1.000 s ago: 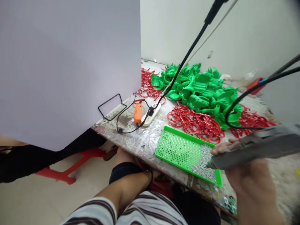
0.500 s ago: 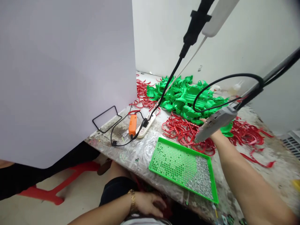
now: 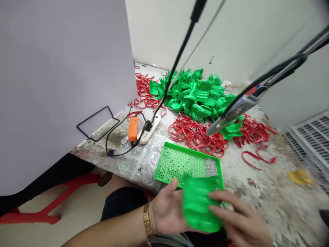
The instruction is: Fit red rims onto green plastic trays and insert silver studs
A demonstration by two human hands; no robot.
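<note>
In front of me, a curved, ribbed green plastic piece [image 3: 202, 206] is held up, smeared by motion. My right hand [image 3: 244, 216] grips it from the right, fingers laid over its edge. On the other side, my left hand [image 3: 168, 209] faces palm up with the thumb stretched away; its fingers run behind the piece and are partly hidden. Just beyond the hands lies a green perforated tray [image 3: 160, 164] with small silvery metal parts [image 3: 211, 167] at its right end, partly covered by the piece.
Similar green pieces [image 3: 200, 94] form a pile at the back, with red straps [image 3: 195, 135] around it. A white power strip [image 3: 151, 128] and an orange plug-in unit [image 3: 133, 129] sit left. A grey tool [image 3: 231, 115] hangs over the straps. A white panel [image 3: 64, 75] stands left.
My right hand has come back from the pile, bringing a green piece to my front. My left hand has risen from my lap to meet it. The view has shifted somewhat to the right.
</note>
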